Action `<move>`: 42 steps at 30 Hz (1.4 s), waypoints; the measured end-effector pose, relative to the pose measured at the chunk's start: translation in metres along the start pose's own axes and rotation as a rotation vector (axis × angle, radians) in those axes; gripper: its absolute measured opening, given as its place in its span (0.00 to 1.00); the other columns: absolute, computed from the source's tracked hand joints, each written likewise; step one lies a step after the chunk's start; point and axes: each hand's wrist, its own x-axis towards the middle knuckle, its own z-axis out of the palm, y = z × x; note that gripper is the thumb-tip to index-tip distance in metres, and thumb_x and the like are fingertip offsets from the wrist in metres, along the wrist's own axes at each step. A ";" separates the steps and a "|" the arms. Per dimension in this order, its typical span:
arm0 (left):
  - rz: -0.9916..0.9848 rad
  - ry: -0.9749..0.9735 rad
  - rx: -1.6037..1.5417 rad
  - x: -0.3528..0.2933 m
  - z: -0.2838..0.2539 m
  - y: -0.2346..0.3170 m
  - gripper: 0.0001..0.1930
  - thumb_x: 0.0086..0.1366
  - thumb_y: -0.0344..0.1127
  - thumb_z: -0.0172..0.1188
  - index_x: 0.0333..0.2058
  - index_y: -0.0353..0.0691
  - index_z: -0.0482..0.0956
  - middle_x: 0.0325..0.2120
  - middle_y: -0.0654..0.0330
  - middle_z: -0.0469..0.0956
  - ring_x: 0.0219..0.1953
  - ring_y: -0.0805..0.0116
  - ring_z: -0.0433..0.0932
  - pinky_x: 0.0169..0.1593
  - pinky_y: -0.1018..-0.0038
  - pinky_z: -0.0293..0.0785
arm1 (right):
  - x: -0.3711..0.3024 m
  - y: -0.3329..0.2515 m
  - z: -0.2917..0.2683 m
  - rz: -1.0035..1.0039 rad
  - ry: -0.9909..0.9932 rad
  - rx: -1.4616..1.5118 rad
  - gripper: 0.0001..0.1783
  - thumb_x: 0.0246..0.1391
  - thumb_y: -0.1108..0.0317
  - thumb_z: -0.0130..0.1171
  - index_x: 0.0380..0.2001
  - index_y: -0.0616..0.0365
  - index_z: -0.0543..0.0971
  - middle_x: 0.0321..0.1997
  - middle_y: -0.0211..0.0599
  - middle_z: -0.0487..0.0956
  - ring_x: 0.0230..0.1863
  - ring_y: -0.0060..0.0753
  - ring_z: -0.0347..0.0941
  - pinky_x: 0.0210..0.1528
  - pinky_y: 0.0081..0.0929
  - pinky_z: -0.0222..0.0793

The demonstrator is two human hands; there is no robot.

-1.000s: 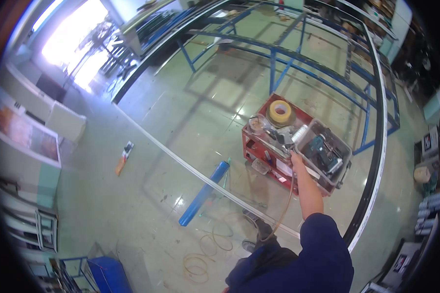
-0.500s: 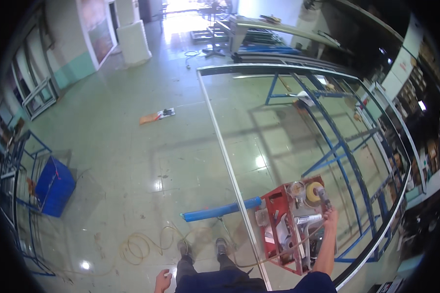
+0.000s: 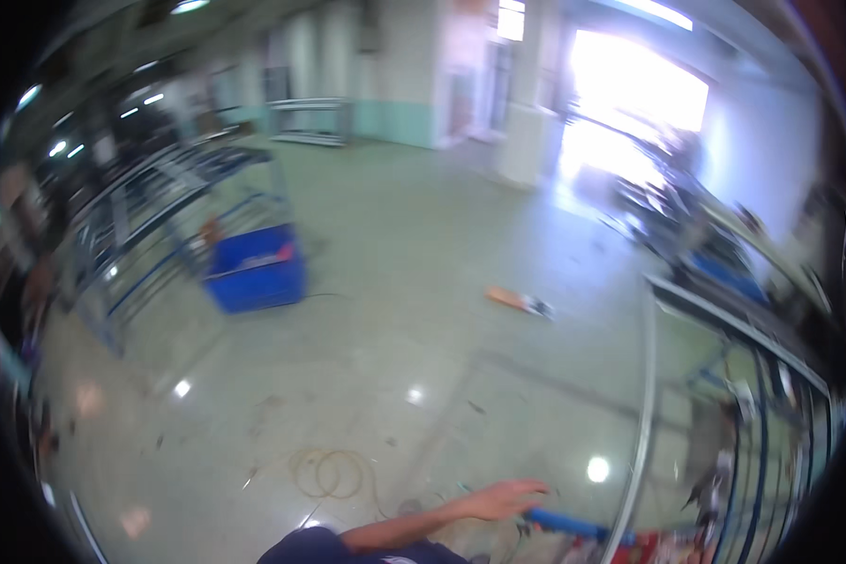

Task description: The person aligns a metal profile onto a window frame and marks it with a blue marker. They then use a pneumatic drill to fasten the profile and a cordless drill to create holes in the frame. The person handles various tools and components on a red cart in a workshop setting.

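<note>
My left forearm reaches in from the lower edge, and my left hand (image 3: 506, 500) is stretched to the right with its fingers extended and nothing visible in them. Just beyond the fingertips lies a blue padded bar (image 3: 566, 524); I cannot tell whether they touch. At the bottom right, a red tool carrier (image 3: 667, 547) is partly in view and blurred. The pale edge of a large rectangular frame (image 3: 643, 414) rises beside it. My right hand does not show.
A thin coiled hose (image 3: 329, 473) lies on the floor ahead. Farther left stand a blue bin (image 3: 257, 273) and a blue metal workbench (image 3: 150, 221). An orange-and-white package (image 3: 519, 301) lies on the floor near a pillar (image 3: 524, 141). Long profiles (image 3: 743, 254) are stacked at far right.
The view has swung to the left. My left hand has moved from beside my body out to the right. My right hand, earlier at a tool by the red carrier, has left the view.
</note>
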 end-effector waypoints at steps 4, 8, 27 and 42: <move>-0.320 0.265 -0.895 -0.035 -0.080 0.049 0.36 0.77 0.56 0.51 0.72 0.37 0.57 0.67 0.55 0.70 0.64 0.56 0.74 0.67 0.61 0.71 | 0.149 0.143 0.108 0.268 1.018 -0.579 0.20 0.75 0.64 0.41 0.61 0.61 0.71 0.50 0.34 0.77 0.32 0.18 0.69 0.33 0.15 0.72; -0.471 0.368 -1.714 -0.041 -0.149 0.092 0.56 0.68 0.72 0.53 0.72 0.25 0.46 0.67 0.48 0.69 0.63 0.53 0.74 0.68 0.59 0.71 | 0.206 0.225 0.187 0.499 0.276 0.220 0.14 0.78 0.67 0.37 0.53 0.63 0.70 0.29 0.26 0.61 0.23 0.17 0.54 0.20 0.16 0.53; 0.649 1.039 -0.894 -0.068 -0.487 0.191 0.39 0.67 0.71 0.58 0.53 0.35 0.72 0.37 0.60 0.74 0.35 0.66 0.75 0.42 0.67 0.75 | 0.396 0.489 0.061 0.223 -0.597 -0.977 0.24 0.67 0.58 0.62 0.60 0.60 0.75 0.42 0.41 0.84 0.36 0.31 0.83 0.37 0.28 0.80; 0.174 0.588 -0.095 0.329 -0.501 -0.072 0.49 0.46 0.51 0.77 0.62 0.42 0.61 0.43 0.52 0.70 0.32 0.64 0.78 0.32 0.70 0.79 | 0.605 0.240 -0.078 -0.017 0.434 -1.301 0.38 0.61 0.58 0.67 0.69 0.57 0.66 0.65 0.52 0.74 0.56 0.53 0.78 0.60 0.42 0.74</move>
